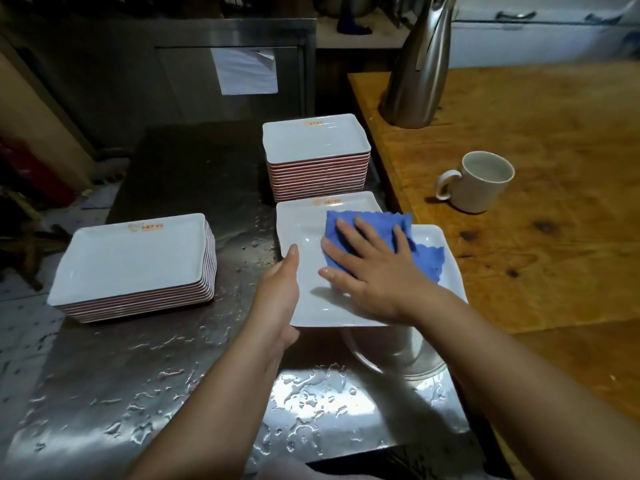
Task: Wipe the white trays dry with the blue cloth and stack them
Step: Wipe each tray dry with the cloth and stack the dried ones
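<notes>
Just in front of the tall stack of trays (317,157) on the wet steel worktop (145,375), the wiping step is under way: the left hand (280,289) grips the near-left edge of a white tray (304,237) while the right hand (367,268), fingers spread flat, presses the blue cloth (367,223) onto its surface. Next, I judge, comes finishing the strokes and setting it on the lower stack (135,268), left of the tall one. The tray looks glossy, shallow-rimmed, with an orange logo at its far edge.
</notes>
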